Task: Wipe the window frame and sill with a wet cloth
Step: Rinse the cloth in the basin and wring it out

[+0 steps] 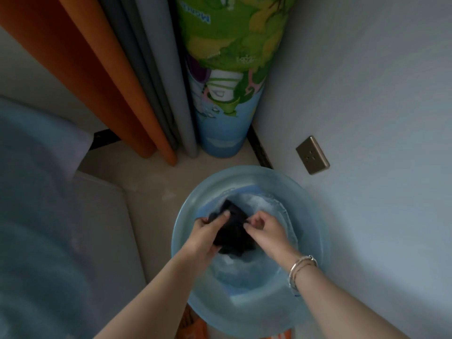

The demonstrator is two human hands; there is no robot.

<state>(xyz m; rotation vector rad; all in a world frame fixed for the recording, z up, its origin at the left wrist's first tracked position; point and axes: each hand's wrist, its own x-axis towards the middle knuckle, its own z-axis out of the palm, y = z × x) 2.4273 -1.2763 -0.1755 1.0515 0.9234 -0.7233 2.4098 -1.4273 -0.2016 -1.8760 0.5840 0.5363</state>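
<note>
A dark, wet cloth [233, 231] hangs bunched over the water in a pale blue plastic basin [310, 216] on the floor. My left hand [208, 233] grips the cloth's left side, thumb on top. My right hand [265, 231] pinches its right edge with curled fingers; a bracelet sits on that wrist. The water in the basin is rippled and foamy around the cloth. No window frame or sill is in view.
Orange and grey curtains [117, 77] hang to the floor at the back. A rolled, colourful play mat [225, 81] stands in the corner. The right wall carries a socket plate [312, 154]. A grey-blue covered piece of furniture [44, 216] fills the left.
</note>
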